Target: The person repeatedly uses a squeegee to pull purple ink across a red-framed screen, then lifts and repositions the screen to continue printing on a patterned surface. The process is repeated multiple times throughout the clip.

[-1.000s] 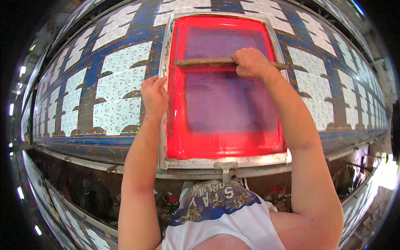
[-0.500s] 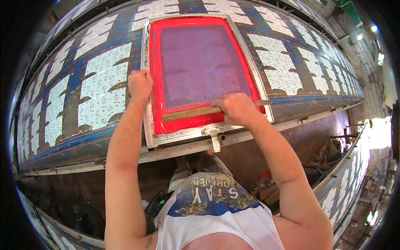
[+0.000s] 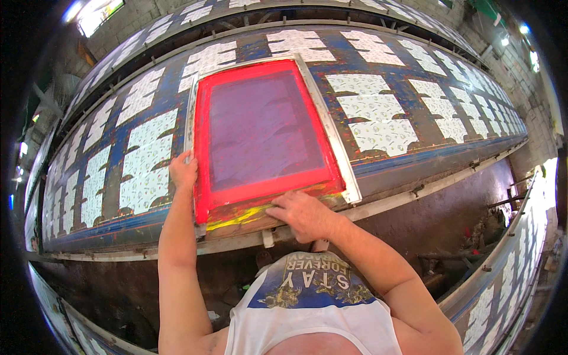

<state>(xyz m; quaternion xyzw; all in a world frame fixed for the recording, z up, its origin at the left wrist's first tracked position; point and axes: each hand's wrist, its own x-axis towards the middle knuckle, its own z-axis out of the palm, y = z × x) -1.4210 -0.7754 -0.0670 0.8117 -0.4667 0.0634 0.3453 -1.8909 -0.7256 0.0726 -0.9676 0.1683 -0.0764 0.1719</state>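
Left hand (image 3: 183,170) is at the left rail of the screen frame (image 3: 326,130), fingers bent round the rail and clamped on it. Right hand (image 3: 306,217) is at the near end, fingers bent over a brown bar (image 3: 242,219) streaked yellow and red. It touches the bar; underside hidden, so can't tell if it's clamped. Bar runs crosswise along the frame's near end, covering most of that rail.

Frame sits over the table (image 3: 408,171), close to its near edge, turned slightly. Purple mesh (image 3: 266,130) inside, thick red ink (image 3: 254,194) around it, widest band at the near side. Dark shapes show faintly through the mesh. White patterned sheets (image 3: 378,115) lie in rows on the table, left, right and beyond the frame. Hands well apart from each other.
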